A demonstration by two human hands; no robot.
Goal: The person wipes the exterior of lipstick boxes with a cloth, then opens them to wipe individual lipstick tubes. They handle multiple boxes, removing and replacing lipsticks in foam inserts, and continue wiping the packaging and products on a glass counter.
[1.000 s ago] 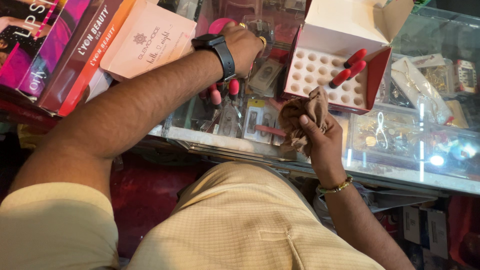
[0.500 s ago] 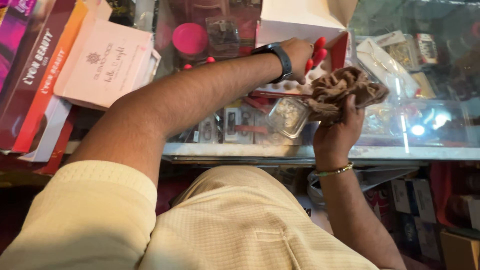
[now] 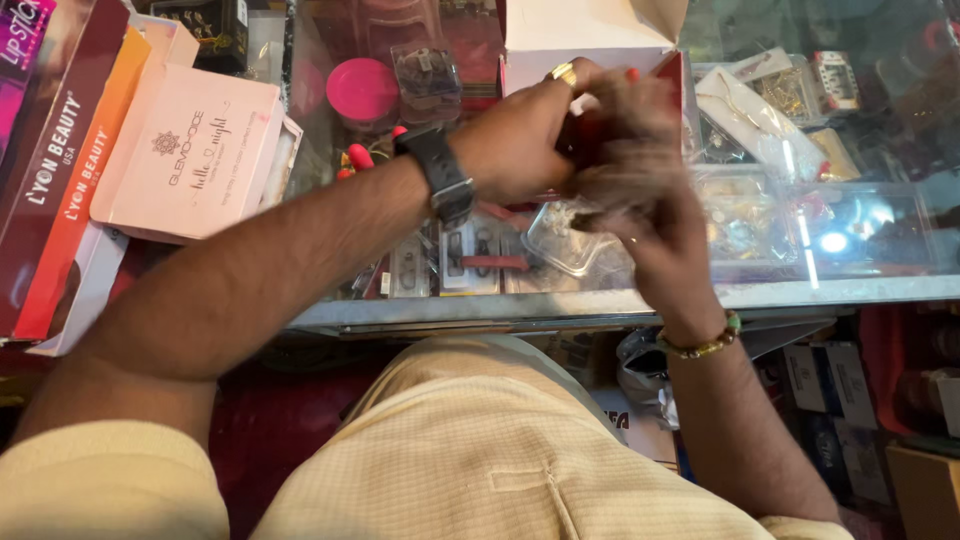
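My left hand (image 3: pixel 515 150), with a black watch (image 3: pixel 440 180) on the wrist and a ring on one finger, is closed around a small red tube (image 3: pixel 588 135) above the glass counter (image 3: pixel 760 290). My right hand (image 3: pixel 665 240) meets it from the right, gripping a brown cloth (image 3: pixel 625 150) that is blurred with motion and pressed against the tube. Just behind both hands an open white box (image 3: pixel 580 35) with a red inside stands on the counter. Its contents are hidden by my hands.
A pink flat box (image 3: pixel 190 160) and long cosmetic cartons (image 3: pixel 60 180) are stacked at the left. A round pink jar (image 3: pixel 363 90) sits on the glass. Small packaged items and jewellery lie under the glass, with more boxes on the floor at the right.
My left hand has pulled back from the white box holding a red tube. My right hand has brought the brown cloth up against it, and both hands now work together.
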